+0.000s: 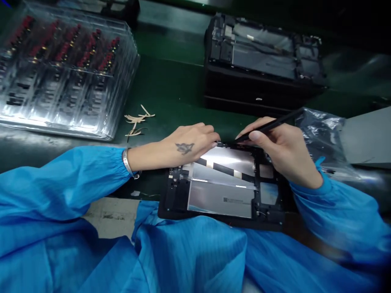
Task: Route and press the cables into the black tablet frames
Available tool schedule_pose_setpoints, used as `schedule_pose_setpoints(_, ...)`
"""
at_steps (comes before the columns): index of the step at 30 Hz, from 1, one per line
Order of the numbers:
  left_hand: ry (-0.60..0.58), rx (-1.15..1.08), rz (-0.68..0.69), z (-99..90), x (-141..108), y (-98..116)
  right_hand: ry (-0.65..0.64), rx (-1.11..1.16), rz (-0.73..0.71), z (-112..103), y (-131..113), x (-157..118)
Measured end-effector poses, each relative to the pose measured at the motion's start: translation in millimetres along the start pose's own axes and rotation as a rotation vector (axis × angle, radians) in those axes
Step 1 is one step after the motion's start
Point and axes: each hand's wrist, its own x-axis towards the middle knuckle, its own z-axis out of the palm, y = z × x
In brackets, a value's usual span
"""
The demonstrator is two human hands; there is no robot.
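Note:
An opened tablet (220,199) lies in front of me with its inside facing up, showing a silvery panel, dark flat cables and black edges. My left hand (192,142) reaches over its far left part. Its fingers are bent together, fingertips at the far edge; what they pinch there is too small to make out. My right hand (281,146) grips a slender black pen-like tool (275,122), tilted, its tip down at the same far edge, right of my left fingertips. The tool's exact kind is unclear.
Stacked clear plastic trays (122,81) with red-and-black small parts stand at the left. A pile of similar opened tablets (262,61) rises at the back right. Thin pale strips (136,120) lie on the green table (165,85). A clear plastic bag (324,130) sits at the right.

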Motion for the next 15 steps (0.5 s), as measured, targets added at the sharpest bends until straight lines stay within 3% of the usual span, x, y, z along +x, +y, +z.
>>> schedule_pose_setpoints(6, -0.015, -0.02, -0.018, -3.1, 0.1, 2.1, 0.013, -0.103, -0.061, -0.4, -2.0, -0.3)
schedule_pose_setpoints(15, -0.018, -0.019, -0.022, -2.3, -0.4, 1.5, 0.028, -0.064, -0.078, 0.3, -0.9, -0.1)
